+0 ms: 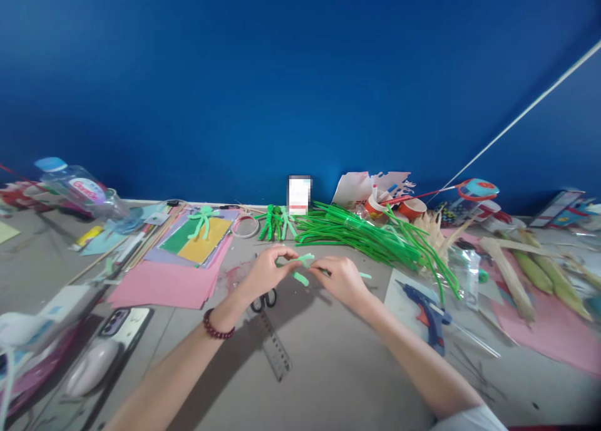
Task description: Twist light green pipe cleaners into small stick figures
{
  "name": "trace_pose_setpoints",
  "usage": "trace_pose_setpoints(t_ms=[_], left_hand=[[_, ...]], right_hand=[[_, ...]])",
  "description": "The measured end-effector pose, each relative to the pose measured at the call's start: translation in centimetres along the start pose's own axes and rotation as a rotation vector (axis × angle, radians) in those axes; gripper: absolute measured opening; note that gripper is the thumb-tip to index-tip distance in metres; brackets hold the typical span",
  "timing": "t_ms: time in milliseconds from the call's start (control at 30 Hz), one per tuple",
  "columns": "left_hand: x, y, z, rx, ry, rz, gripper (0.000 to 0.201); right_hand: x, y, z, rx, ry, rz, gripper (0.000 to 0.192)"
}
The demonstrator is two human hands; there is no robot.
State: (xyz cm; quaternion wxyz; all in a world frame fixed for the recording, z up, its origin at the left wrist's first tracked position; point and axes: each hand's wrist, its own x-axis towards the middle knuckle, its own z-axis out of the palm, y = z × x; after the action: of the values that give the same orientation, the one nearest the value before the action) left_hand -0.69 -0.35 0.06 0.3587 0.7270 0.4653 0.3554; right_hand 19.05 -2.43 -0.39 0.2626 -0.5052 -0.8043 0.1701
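Blue glue gun (429, 311) as landmark: green pipe cleaner pile (370, 237) behind it; scissors (263, 300) and clear ruler (275, 346) well left; pink paper (164, 282) further left; corn cobs (544, 273) right.

Readable text: almost none.
Plastic bottle (82, 186) lying at far left has a white label with pink lettering, too blurred to read; white card (299, 195) at the wall is pixelated; ruler (275, 346) marks illegible.

The black-handled scissors (263, 300) lie mostly hidden under the left hand (263, 272). A blurred white patch (299, 195) covers something at the wall. The right forearm's sleeve is cut off at the bottom edge.
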Motion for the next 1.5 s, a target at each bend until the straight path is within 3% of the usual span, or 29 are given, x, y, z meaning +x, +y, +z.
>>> trace_pose_setpoints(t_ms=[267,533,633,767,900,1100,1267,1500], left_hand=[[-0.8,1.4,0.4,0.194,0.045,0.142,0.014],[-1.5,2.1,1.3,0.300,-0.129,0.264,0.020],[-1.7,2.1,1.7,0.371,-0.141,0.320,0.020],[-1.7,1.5,2.1,0.526,-0.077,0.339,0.020],[-1.2,0.1,2.5,0.574,0.026,0.276,0.017],[-0.7,-1.2,2.3,0.540,0.188,0.244,0.016],[-0.9,-0.9,1.9,0.476,0.309,0.249,0.016],[-1.2,0.0,2.0,0.277,0.334,0.183,0.020]], right_hand=[[-0.2,-0.2,0.5,0.060,-0.019,0.013,0.013],[1.0,1.5,-0.3,0.298,-0.007,0.044,0.013],[1.0,1.7,-1.1,0.263,0.030,0.020,0.011],[0.5,1.0,-1.9,0.144,0.072,-0.045,0.013],[0.0,-0.3,-2.2,0.186,0.088,-0.042,0.015],[-0.5,-1.2,-1.0,0.273,0.158,0.100,0.016],[-1.0,-1.7,0.8,0.381,0.117,0.209,0.018],[-0.8,-1.4,2.0,0.436,0.054,0.188,0.016]])
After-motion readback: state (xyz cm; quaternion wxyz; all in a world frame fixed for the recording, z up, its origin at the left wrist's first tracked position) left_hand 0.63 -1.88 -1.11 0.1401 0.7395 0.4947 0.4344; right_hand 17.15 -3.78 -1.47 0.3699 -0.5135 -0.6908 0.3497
